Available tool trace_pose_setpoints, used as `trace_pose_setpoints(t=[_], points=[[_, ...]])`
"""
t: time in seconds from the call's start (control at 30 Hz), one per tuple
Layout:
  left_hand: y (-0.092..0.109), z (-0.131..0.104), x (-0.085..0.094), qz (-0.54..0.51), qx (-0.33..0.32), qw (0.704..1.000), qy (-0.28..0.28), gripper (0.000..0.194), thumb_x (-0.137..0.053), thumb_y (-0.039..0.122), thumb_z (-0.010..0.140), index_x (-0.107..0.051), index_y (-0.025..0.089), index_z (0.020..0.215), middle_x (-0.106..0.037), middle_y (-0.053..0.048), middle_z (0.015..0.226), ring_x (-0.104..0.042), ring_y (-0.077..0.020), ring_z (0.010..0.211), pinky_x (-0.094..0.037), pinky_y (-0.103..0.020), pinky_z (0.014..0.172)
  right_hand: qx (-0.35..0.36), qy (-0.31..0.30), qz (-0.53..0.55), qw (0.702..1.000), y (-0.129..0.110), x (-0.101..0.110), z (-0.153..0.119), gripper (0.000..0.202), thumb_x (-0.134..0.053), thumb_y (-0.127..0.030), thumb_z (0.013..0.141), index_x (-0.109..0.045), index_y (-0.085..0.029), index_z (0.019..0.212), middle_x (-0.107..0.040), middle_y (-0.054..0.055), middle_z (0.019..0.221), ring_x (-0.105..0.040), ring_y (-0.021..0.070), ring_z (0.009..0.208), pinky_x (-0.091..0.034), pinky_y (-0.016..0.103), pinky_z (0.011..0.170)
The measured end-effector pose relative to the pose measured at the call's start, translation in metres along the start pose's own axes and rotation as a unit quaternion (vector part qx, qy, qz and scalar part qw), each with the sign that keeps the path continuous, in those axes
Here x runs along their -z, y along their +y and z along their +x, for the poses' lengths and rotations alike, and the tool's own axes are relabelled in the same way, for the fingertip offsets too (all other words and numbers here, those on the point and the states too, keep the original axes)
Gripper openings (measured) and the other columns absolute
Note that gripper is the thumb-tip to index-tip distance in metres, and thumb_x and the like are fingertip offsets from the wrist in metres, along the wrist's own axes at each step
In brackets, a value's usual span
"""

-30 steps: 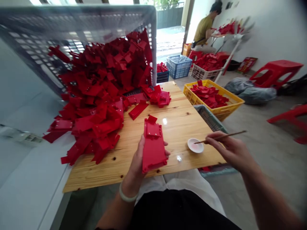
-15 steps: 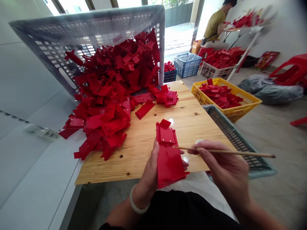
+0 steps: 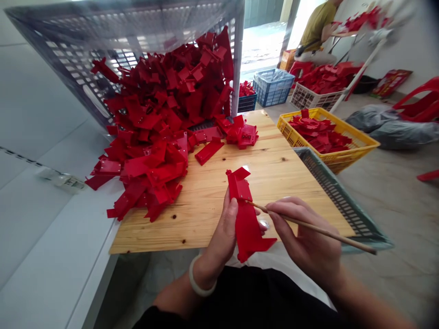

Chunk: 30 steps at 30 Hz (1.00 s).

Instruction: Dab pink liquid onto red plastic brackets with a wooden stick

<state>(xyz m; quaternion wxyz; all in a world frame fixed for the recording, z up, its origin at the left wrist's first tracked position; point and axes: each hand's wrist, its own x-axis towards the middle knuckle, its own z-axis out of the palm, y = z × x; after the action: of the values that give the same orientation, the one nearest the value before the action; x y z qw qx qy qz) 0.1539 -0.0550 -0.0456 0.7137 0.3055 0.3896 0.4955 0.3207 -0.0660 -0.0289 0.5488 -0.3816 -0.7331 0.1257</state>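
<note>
left to right, handling came first. the red piece (image 3: 247,224) appeared to be thin moulded plastic: judged light, stiff along its flat face, somewhat slick where it shone, and likeliest to snap at the small raised corners and the tilted flap at its far end. the long side edges were judged the soundest place to take hold, clear of the flap. the thin stick (image 3: 315,228) looked like wood, light and rigid, best pinched close to its tapered tip.

position relative to the fingers was then noted. the heap of red parts (image 3: 147,160) lay loose, well left of all fingers. the left hand (image 3: 221,233) was closed around the red piece, thumb on its left edge, other fingers underneath with tips showing past its right edge; the piece sat tilted in that grip, above the table (image 3: 154,235). the stick's tip met or hovered just over the piece, right of the left thumb; contact could not be confirmed. the right hand (image 3: 308,242) held the stick in a narrow pinch of thumb and fingers, its blunt end extending past the hand to the right.
</note>
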Motion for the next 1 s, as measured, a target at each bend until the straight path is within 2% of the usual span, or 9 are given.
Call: trace_pose_setpoints(t=[0.3,0.5,0.57,0.67,0.77,0.83,1.0], points=[[0.001,0.001,0.005,0.036,-0.01,0.999,-0.009,0.073,-0.057,0.061,0.105,-0.037,0.025,0.166,-0.078,-0.009,0.114,-0.078,-0.0246,0.096,-0.062,-0.04,0.096,0.029,-0.019,-0.037,0.999,0.001,-0.004,0.005,0.024,-0.064,-0.003,0.1,-0.066,-0.019,0.118,-0.073,0.004,0.098,-0.068,0.0166,0.088,-0.057,0.028,0.081],[-0.001,0.003,0.005,0.018,-0.011,1.0,-0.009,0.069,-0.056,0.059,0.106,-0.038,0.028,0.165,-0.079,-0.008,0.115,-0.078,-0.0207,0.084,-0.063,-0.035,0.086,0.04,-0.039,-0.025,0.998,0.002,0.0,0.004,0.027,-0.065,-0.001,0.099,-0.066,-0.019,0.119,-0.073,0.005,0.097,-0.067,0.0177,0.088,-0.057,0.031,0.081],[0.001,0.002,0.004,-0.002,0.007,1.0,-0.001,0.073,-0.057,0.063,0.104,-0.038,0.028,0.165,-0.079,-0.009,0.115,-0.078,-0.0215,0.082,-0.063,-0.034,0.082,0.027,-0.046,-0.019,0.998,0.003,0.003,0.001,0.027,-0.065,-0.001,0.099,-0.067,-0.019,0.119,-0.073,0.004,0.097,-0.067,0.0178,0.088,-0.057,0.031,0.081],[0.005,0.001,0.004,-0.042,0.079,0.996,-0.017,0.079,-0.055,0.074,0.099,-0.052,0.019,0.156,-0.081,-0.014,0.108,-0.079,-0.0279,0.085,-0.063,-0.039,0.081,-0.016,-0.01,0.015,1.0,0.007,0.005,-0.006,0.03,-0.065,0.0,0.098,-0.07,-0.021,0.119,-0.074,0.004,0.1,-0.069,0.0185,0.092,-0.056,0.033,0.083],[0.006,0.002,0.009,-0.067,0.147,0.985,-0.067,0.087,-0.045,0.083,0.096,-0.072,0.007,0.128,-0.081,-0.02,0.095,-0.079,-0.0323,0.085,-0.062,-0.04,0.08,-0.056,0.046,0.054,0.996,0.011,0.003,-0.012,0.032,-0.066,-0.001,0.098,-0.072,-0.024,0.119,-0.074,0.004,0.103,-0.071,0.019,0.097,-0.057,0.033,0.085],[0.006,0.003,0.012,-0.073,0.161,0.98,-0.09,0.089,-0.039,0.083,0.098,-0.077,0.004,0.116,-0.08,-0.022,0.092,-0.078,-0.0321,0.084,-0.06,-0.037,0.077,-0.067,0.068,0.065,0.993,0.013,0.0,-0.015,0.031,-0.068,-0.002,0.098,-0.073,-0.025,0.119,-0.075,0.002,0.101,-0.072,0.0178,0.094,-0.057,0.032,0.085],[0.005,0.003,0.013,-0.08,0.163,0.978,-0.108,0.09,-0.029,0.078,0.102,-0.076,0.003,0.119,-0.08,-0.024,0.095,-0.079,-0.0334,0.087,-0.06,-0.037,0.075,-0.089,0.083,0.087,0.989,0.014,-0.006,-0.013,0.028,-0.068,-0.005,0.099,-0.073,-0.026,0.117,-0.077,-0.001,0.099,-0.076,0.0168,0.087,-0.06,0.031,0.081]])
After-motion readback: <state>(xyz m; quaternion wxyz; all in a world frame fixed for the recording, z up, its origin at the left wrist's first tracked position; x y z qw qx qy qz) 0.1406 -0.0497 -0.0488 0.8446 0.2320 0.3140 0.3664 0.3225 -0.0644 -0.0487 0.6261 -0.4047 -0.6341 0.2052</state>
